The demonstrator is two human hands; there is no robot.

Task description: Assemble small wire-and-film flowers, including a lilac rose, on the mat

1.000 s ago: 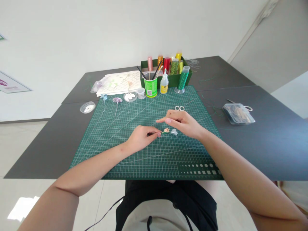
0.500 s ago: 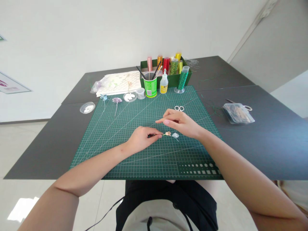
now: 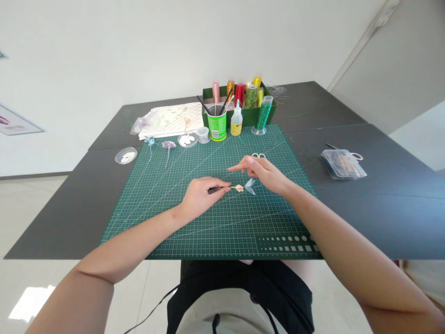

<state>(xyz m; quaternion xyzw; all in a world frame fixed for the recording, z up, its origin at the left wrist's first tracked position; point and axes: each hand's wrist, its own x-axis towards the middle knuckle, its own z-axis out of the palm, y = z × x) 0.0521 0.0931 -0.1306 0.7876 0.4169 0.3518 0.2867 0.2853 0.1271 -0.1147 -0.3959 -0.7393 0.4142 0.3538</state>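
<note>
My left hand (image 3: 203, 195) is closed, its thumb and fingertips pinching the thin green stem of a small peach-coloured flower (image 3: 239, 188). The bloom points right, a little above the mat. Just beyond it are pale blue translucent petals (image 3: 250, 186), apart from my right hand. My right hand (image 3: 259, 171) hovers above and to the right of the flower. Its index finger reaches left, while the thumb and other fingers are drawn in; anything fine between them is too small to make out. Behind this hand lie white-handled scissors (image 3: 258, 156), partly covered.
A green cutting mat (image 3: 167, 195) covers the dark table. At its back stand a green can (image 3: 218, 126) of tools, a glue bottle (image 3: 237, 120), a thread spool (image 3: 264, 113) and a box of spools (image 3: 271, 113). Finished-looking flowers (image 3: 168, 145) lie left; a clear case (image 3: 342, 163) sits right.
My right hand has turned and shifted slightly, the thumb now higher. The flower has moved a little left and up with my left hand, and the blue petals look more spread.
</note>
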